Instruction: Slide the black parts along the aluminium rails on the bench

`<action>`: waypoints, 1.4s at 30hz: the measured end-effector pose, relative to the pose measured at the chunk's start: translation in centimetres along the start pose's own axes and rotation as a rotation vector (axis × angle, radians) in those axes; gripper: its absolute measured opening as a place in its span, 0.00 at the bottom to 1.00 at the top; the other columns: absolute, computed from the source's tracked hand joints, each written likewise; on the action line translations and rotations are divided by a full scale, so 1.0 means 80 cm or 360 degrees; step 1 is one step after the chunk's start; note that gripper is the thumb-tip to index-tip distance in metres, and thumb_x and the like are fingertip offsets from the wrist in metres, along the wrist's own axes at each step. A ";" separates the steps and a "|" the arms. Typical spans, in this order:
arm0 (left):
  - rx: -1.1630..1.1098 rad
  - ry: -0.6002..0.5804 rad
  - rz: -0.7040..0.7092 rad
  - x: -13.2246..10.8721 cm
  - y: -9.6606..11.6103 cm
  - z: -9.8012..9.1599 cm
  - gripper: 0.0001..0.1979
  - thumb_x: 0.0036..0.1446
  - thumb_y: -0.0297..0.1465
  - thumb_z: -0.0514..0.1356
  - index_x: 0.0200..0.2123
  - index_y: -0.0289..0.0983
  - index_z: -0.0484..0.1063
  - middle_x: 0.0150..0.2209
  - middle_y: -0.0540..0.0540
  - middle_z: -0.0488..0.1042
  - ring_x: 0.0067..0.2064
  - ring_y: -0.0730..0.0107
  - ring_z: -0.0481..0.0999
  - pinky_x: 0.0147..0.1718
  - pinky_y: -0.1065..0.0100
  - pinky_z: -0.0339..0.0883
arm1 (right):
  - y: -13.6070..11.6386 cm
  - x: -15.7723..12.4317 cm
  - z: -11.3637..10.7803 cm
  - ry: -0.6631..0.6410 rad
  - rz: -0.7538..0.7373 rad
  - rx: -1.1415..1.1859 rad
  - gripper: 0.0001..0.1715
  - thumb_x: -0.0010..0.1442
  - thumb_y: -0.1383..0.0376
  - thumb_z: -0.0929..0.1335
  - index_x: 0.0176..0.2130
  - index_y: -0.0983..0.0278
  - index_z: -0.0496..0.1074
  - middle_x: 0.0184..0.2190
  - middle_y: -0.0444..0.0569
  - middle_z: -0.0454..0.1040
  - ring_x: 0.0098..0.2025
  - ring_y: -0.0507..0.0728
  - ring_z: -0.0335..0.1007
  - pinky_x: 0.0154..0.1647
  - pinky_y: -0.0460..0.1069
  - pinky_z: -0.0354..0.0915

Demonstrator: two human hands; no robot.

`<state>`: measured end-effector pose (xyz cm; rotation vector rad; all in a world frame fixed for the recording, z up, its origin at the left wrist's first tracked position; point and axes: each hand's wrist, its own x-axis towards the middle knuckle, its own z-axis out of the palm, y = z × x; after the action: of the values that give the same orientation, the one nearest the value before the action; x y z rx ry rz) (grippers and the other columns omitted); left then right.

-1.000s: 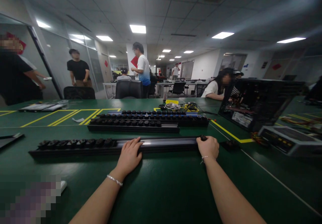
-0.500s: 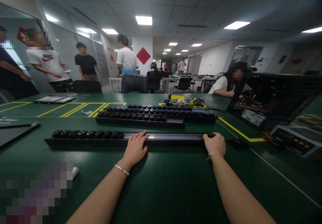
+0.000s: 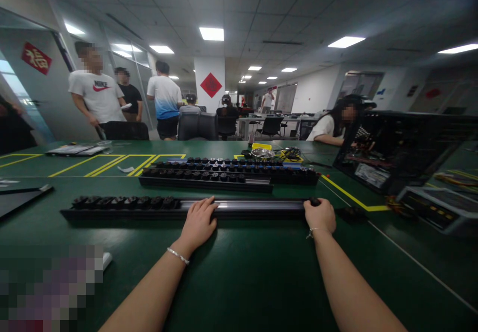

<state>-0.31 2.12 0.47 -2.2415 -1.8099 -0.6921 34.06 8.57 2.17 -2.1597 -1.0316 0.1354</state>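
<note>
On the left, black sockets (image 3: 127, 202) line the long rail (image 3: 261, 206) lying on the table (image 3: 254, 277); a bump there might jostle them. Mid-rail, the left hand (image 3: 200, 220) rests unclenched; too little pressure could let the rail skid. At its right end, the right hand (image 3: 321, 216) pinches a black piece (image 3: 314, 201), which could jam if tilted.

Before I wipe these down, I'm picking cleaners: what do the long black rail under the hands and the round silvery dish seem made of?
Long black rail: metal or hard plastic, unclear which; the bright streak along its pale inner strip suggests gloss. Round silvery dish: probably polished metal, given its bright highlights.
</note>
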 end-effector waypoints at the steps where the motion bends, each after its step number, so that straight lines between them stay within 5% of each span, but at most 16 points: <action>1: 0.0001 -0.0002 -0.0001 0.000 0.000 0.000 0.20 0.50 0.30 0.53 0.48 0.42 0.68 0.58 0.47 0.62 0.58 0.59 0.60 0.56 0.53 0.51 | 0.000 0.000 0.000 -0.0006 0.0007 0.0002 0.27 0.52 0.53 0.61 0.48 0.64 0.65 0.44 0.56 0.68 0.43 0.63 0.66 0.39 0.53 0.63; 42: 0.0053 0.0005 0.0019 0.000 -0.004 0.004 0.15 0.50 0.30 0.53 0.43 0.41 0.69 0.58 0.47 0.63 0.57 0.59 0.60 0.56 0.53 0.51 | 0.034 0.040 -0.009 0.0087 0.0143 0.0100 0.26 0.50 0.56 0.63 0.46 0.65 0.68 0.43 0.60 0.70 0.42 0.64 0.67 0.42 0.55 0.64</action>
<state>-0.54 2.31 0.17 -2.2272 -1.7914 -0.6580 38.20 9.32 1.55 -2.1413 -0.8887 0.1484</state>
